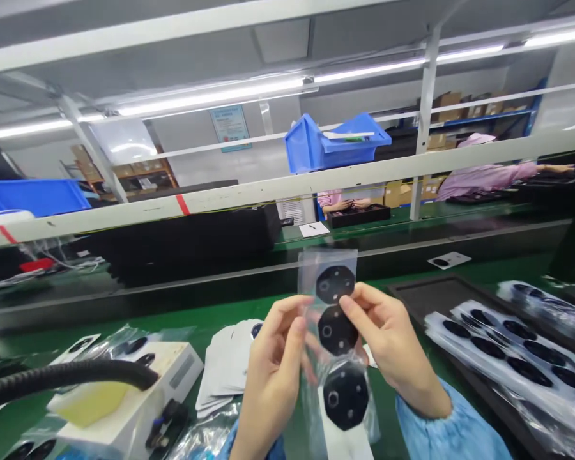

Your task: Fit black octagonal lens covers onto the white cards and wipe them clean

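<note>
Centrally, above the green conveyor bench [230,313], the left hand [273,377] and right hand [393,338] grasped a clear film strip of black octagonal pads [334,331]; a black rectangular tray [426,294] lay right, a white boxy machine [138,390] left, and a blue plastic bin [306,147] stood beyond.

The clear plastic film [326,268] looks thin and glossy, catching bright highlights where it crinkles, while the octagonal pads [345,396] sealed in it are matt black, though whether rubber or foam is hard to tell. The surface [220,313] is smooth green with a slight sheen. Toward its left edge sit a smooth white plastic housing [172,377] and a ribbed black hose [52,377]. The sleeve [441,421] is soft light-blue cloth.
</note>
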`<state>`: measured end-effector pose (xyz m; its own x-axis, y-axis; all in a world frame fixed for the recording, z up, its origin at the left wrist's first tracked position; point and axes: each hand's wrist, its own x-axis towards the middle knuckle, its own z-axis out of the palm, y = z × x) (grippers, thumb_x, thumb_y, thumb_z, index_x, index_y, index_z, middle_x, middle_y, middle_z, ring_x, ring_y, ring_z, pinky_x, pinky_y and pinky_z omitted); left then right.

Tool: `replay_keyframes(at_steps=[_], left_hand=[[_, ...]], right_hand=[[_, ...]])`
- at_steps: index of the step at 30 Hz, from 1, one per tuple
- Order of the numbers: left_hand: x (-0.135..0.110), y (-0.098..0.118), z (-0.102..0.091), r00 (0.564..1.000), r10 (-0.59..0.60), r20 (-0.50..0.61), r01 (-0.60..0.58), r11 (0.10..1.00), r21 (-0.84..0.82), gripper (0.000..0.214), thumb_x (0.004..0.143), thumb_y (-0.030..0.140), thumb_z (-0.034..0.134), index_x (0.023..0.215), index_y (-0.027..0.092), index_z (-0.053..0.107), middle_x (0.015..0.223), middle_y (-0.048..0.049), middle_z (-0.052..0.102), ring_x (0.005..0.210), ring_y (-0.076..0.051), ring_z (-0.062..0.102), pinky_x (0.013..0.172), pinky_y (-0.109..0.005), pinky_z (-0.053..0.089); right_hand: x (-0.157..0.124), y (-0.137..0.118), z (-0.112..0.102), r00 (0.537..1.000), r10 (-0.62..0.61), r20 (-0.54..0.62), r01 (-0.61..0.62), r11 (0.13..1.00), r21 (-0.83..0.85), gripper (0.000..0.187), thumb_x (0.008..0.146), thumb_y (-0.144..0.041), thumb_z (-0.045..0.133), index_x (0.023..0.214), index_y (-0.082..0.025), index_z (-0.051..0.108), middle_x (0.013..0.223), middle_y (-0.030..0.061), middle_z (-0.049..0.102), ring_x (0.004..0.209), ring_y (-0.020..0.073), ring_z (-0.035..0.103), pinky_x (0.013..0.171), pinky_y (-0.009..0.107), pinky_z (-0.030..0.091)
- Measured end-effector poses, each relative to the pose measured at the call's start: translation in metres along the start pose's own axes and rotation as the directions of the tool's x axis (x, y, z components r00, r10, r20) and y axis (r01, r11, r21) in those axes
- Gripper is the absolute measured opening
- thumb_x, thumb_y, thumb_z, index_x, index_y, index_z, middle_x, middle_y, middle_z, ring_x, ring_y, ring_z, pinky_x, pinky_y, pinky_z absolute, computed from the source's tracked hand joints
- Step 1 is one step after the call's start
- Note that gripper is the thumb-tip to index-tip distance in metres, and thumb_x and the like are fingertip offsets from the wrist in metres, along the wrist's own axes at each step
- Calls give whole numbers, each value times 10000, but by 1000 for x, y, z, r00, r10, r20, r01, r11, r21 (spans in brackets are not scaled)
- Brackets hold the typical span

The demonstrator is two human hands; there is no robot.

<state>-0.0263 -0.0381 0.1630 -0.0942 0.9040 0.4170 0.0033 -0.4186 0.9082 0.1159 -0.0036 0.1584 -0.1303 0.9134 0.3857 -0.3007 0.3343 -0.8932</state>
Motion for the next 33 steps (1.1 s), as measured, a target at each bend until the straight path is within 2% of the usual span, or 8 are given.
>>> replay_keyframes(at_steps=[3, 6, 9, 14, 20, 25, 28, 33], left_hand=[[6, -4, -9, 997, -11, 78, 18, 996, -91, 368, 945, 458, 438, 1098, 208, 659, 984, -94, 686, 643, -156, 648, 443, -211, 516], [10, -7, -10, 981, -72, 179, 83, 995, -55, 322, 934, 398, 492, 1021, 186, 719, 908, -105, 709, 700, -184, 669, 463, -209, 531], [8, -7, -4, 950, -139, 279, 160, 986, -51, 218, 888, 323, 588, 976, 198, 742, 814, -89, 726, 669, -195, 695, 483, -214, 558], [1, -7, 9, 923, -163, 350, 177, 984, -8, 178, 846, 235, 639, 991, 227, 741, 960, -95, 738, 711, -215, 719, 495, -236, 585], [1, -9, 13, 918, -212, 336, 221, 975, 11, 171, 840, 286, 650, 928, 185, 757, 861, -109, 758, 612, -194, 711, 444, -210, 562], [0, 1, 13, 887, -296, 354, 306, 952, 30, 157, 855, 250, 635, 948, 182, 742, 903, -90, 763, 654, -165, 713, 491, -184, 560], [0, 2, 13, 877, -307, 370, 315, 948, 39, 151, 874, 250, 618, 953, 200, 736, 919, -71, 763, 659, -147, 712, 496, -170, 557], [0, -3, 13, 893, -281, 351, 286, 957, 41, 147, 884, 265, 609, 946, 221, 735, 905, -51, 764, 656, -143, 715, 476, -156, 551]], right_hand=[[10, 11, -6, 966, -56, -251, 88, 989, 119, 229, 830, -400, 668, 778, -204, 561, 506, -78, 489, 309, 49, 369, 276, 161, 254], [16, 12, -10, 896, -61, -440, 168, 963, 209, 221, 833, -392, 669, 791, -217, 540, 563, -77, 527, 351, 44, 398, 317, 159, 295], [19, 10, -14, 840, -41, -542, 205, 947, 246, 244, 815, -396, 683, 780, -223, 514, 628, -76, 538, 387, 41, 414, 313, 151, 286], [18, 8, -19, 830, -3, -558, 215, 925, 314, 293, 781, -401, 713, 765, -219, 483, 668, -79, 508, 481, 50, 456, 365, 140, 364], [16, 5, -18, 820, -2, -572, 209, 932, 295, 302, 782, -402, 714, 765, -219, 475, 625, -86, 456, 450, 50, 424, 332, 144, 357], [17, 2, -19, 806, -18, -591, 233, 928, 290, 317, 775, -386, 724, 747, -211, 461, 622, -82, 456, 455, 52, 426, 327, 144, 365], [17, 2, -20, 802, -23, -597, 236, 931, 280, 312, 776, -381, 724, 742, -210, 465, 618, -79, 458, 450, 54, 427, 321, 147, 361], [17, 3, -20, 788, -57, -613, 258, 935, 244, 299, 798, -389, 702, 743, -214, 465, 613, -80, 455, 420, 52, 440, 317, 159, 358]])
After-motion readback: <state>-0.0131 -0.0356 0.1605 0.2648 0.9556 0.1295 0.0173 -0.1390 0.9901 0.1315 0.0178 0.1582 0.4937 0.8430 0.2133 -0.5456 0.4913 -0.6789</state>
